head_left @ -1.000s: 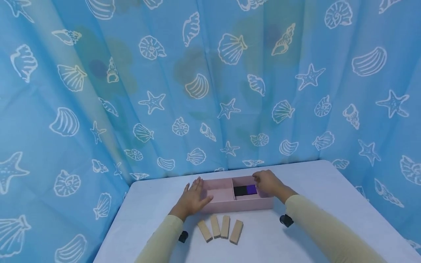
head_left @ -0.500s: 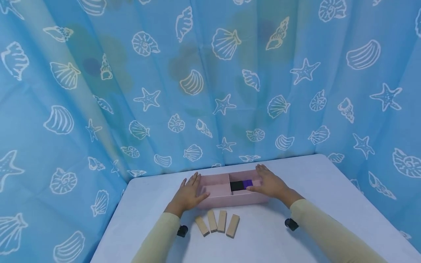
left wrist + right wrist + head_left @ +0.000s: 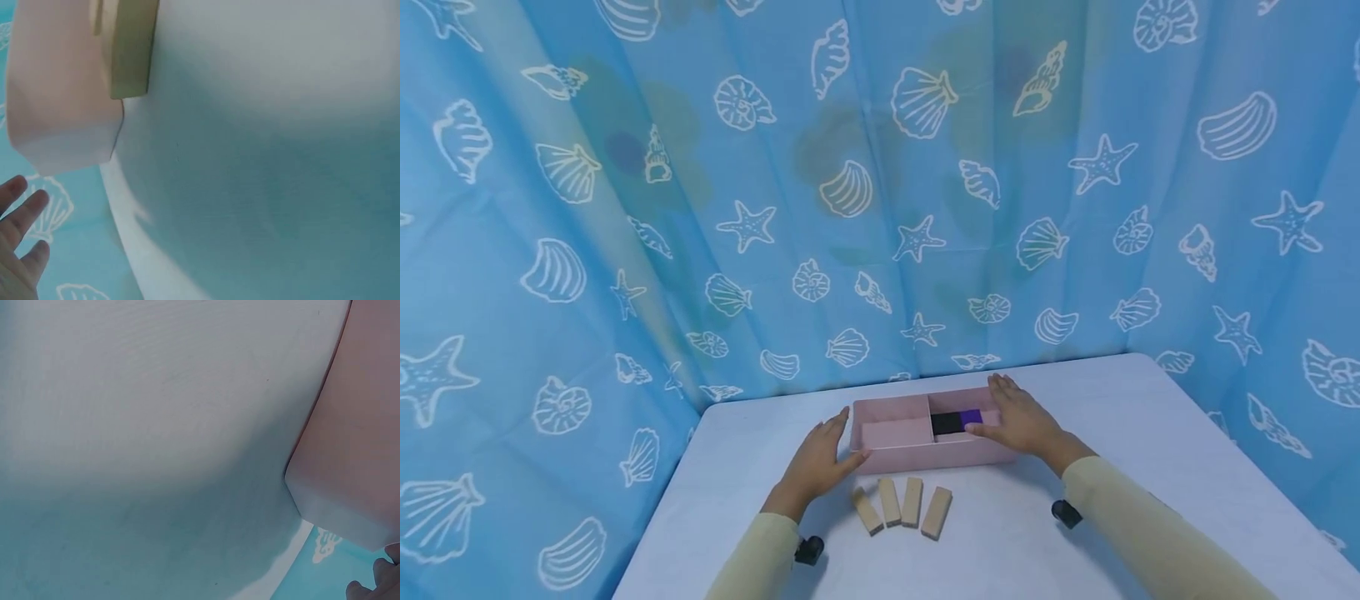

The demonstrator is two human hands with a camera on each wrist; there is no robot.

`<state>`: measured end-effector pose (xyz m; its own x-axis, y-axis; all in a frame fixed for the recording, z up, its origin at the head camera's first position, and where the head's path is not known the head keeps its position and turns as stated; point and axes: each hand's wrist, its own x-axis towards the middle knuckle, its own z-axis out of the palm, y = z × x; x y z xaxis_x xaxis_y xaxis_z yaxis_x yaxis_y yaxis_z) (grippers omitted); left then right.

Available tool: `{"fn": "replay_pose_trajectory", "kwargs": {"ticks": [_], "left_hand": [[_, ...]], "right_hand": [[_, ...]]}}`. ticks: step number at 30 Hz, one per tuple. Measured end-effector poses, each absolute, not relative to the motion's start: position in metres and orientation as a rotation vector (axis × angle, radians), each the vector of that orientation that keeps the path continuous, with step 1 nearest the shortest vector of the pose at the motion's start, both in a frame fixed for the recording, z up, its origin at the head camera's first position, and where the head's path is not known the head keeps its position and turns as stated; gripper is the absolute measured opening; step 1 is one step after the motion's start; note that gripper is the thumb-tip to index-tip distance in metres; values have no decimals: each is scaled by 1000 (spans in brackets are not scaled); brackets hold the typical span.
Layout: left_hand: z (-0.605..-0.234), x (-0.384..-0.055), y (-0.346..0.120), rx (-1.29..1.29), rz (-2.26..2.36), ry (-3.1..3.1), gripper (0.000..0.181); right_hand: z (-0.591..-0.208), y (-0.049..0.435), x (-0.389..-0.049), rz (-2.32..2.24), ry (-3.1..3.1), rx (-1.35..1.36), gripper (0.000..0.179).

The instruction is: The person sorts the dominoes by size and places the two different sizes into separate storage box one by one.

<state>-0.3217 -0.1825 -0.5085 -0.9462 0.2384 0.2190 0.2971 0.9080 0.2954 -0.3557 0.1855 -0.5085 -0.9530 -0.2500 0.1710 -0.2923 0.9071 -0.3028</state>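
A pink two-compartment box [image 3: 917, 457] sits toward the back of the table. In its right compartment lie a black block [image 3: 946, 422] and a purple block [image 3: 971, 417], side by side. My left hand [image 3: 811, 468] is spread at the box's left end, its fingers [image 3: 26, 215] a little apart from the wall in the left wrist view. At the right end, my right hand [image 3: 1026, 421] rests with straight fingers along the end wall, thumb reaching over the front rim near the purple block. Just its fingertips [image 3: 382, 575] show in the right wrist view.
Several plain wooden blocks [image 3: 912, 502] lie fanned out in front of the box. White cloth covers the table [image 3: 1000, 542]. A blue seashell curtain [image 3: 880, 208] hangs close behind the table's back edge. The box's left compartment [image 3: 891, 421] shows its bare floor.
My right hand has gone from curled fingers at the box's back right to lying straight along the right end. My left hand has drawn slightly left, off the box. The blocks stay put.
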Motion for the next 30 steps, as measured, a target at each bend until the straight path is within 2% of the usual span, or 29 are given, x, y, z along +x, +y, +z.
{"fn": "replay_pose_trajectory", "kwargs": {"ticks": [13,23,30], "left_hand": [[-510,-293,-184,-296,-794,-2813,87],[-519,-282,-187,-225,-1002,-2965,80],[-527,-279,-187,-220,-943,-3081,72]], "right_hand": [[-507,180,-362,560,-2956,396,120],[-511,180,-367,604,-2971,392,119],[-516,178,-367,612,-2966,384,118]]}}
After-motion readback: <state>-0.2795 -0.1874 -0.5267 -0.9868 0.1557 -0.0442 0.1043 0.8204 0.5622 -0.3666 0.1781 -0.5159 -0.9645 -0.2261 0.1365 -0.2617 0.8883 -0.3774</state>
